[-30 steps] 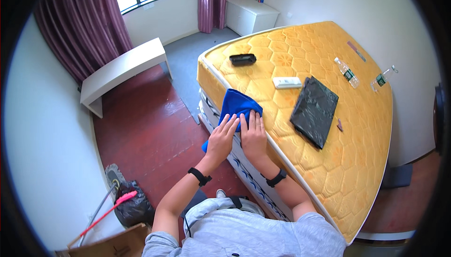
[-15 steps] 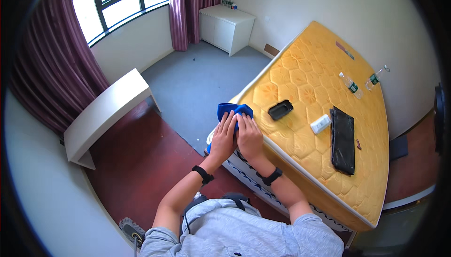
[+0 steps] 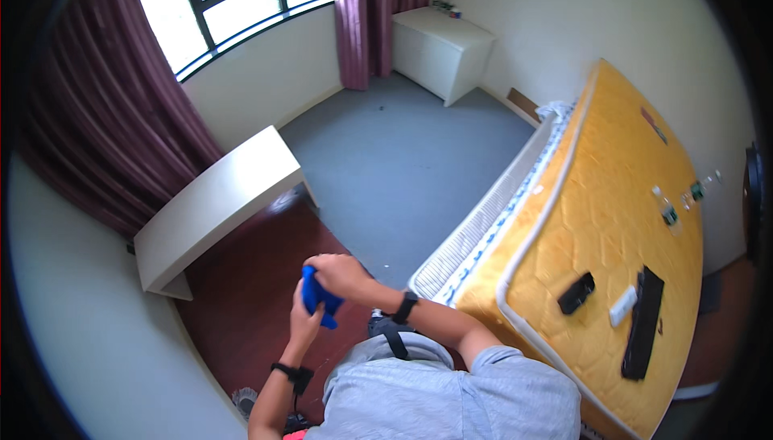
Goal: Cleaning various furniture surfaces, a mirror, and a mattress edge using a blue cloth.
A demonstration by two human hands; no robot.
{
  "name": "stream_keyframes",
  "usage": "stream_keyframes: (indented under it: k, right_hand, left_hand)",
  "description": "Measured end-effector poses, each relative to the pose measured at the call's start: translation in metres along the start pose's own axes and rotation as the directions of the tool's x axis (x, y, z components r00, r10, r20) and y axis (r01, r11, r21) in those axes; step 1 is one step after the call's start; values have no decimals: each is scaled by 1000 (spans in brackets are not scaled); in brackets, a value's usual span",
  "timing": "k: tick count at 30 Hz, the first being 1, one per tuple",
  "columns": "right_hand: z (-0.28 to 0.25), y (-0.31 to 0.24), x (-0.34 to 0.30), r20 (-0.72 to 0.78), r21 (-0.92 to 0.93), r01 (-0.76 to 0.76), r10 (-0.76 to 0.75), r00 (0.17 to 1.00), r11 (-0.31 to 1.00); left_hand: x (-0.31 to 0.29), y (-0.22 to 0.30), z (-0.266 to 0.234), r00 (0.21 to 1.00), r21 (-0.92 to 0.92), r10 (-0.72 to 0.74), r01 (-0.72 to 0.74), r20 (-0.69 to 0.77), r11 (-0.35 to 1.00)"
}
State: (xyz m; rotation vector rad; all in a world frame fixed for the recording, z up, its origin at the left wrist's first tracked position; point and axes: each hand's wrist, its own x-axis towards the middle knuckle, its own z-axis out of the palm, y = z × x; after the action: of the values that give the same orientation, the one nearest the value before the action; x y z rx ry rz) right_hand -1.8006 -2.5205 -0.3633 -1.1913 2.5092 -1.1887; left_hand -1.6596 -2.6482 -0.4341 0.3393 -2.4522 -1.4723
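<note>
A bunched blue cloth (image 3: pixel 314 295) is held out over the dark red floor, left of the bed. My left hand (image 3: pixel 303 323) grips it from below, thumb across the front. My right hand (image 3: pixel 342 276) is closed over its upper right side, with the fingertips partly hidden. Both wrists wear black bands. The nearest large thing to my right arm is the yellow quilted mattress (image 3: pixel 555 231), its near corner beside the forearm.
On the mattress lie a black tray-like case (image 3: pixel 576 293), a white bottle (image 3: pixel 622 306), a folded black bag (image 3: pixel 644 323) and clear plastic bottles (image 3: pixel 667 206). A low white bench (image 3: pixel 221 198) stands at left. A white cabinet (image 3: pixel 443 41) is in the far corner, by purple curtains (image 3: pixel 368 29).
My hands have moved left with the blue cloth, off the mattress edge to over the red floor. My view has swung left, so the bed appears farther right.
</note>
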Motion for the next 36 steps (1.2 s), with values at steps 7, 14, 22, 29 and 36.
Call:
stream_keyframes:
  k: [7, 14, 22, 29, 36]
  right_hand:
    - [43, -86, 102, 648, 257, 379, -450, 615, 889]
    - [38, -43, 159, 749, 508, 320, -593, 294, 800]
    - [-35, 20, 307, 660, 289, 338, -442, 607, 896]
    - [-112, 32, 365, 515, 573, 10, -370, 773, 819]
    - [-143, 95, 427, 329, 602, -72, -165, 930, 795]
  left_hand:
    - [-62, 4, -106, 802, -76, -528, 530, -279, 845]
    - [24, 77, -105, 882, 103, -323, 377, -343, 920]
    - [243, 44, -143, 986, 319, 119, -151, 118, 936]
    - [407, 57, -126, 807, 190, 570, -591, 156, 784]
    - [525, 64, -96, 784, 65, 611, -619, 106, 783]
